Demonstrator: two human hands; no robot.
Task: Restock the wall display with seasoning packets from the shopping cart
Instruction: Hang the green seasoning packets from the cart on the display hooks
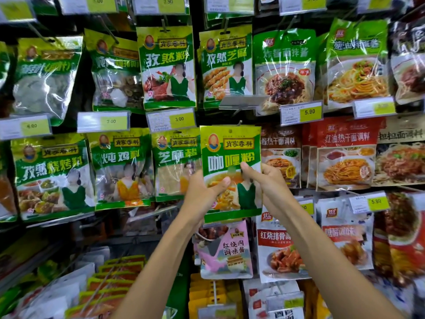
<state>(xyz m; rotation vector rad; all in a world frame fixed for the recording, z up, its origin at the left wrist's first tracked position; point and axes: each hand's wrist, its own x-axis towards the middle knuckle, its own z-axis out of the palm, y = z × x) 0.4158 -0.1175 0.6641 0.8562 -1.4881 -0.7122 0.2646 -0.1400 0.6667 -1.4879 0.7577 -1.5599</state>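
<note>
A green and yellow seasoning packet (231, 153) is held up against the wall display, in the middle row just below a metal peg tip (239, 122). My left hand (202, 194) grips its lower left edge with the thumb across the front. My right hand (266, 183) pinches its right side, thumb on the front. The hang hole at the packet's top sits just under the peg end. The shopping cart is out of view.
Green packets hang left of it (177, 162) and above (224, 63). Red noodle-sauce packs (345, 157) hang to the right. A pink packet (225, 249) hangs below. Yellow price tags (171, 119) jut from the pegs. Lower shelves hold stacked packets (110, 284).
</note>
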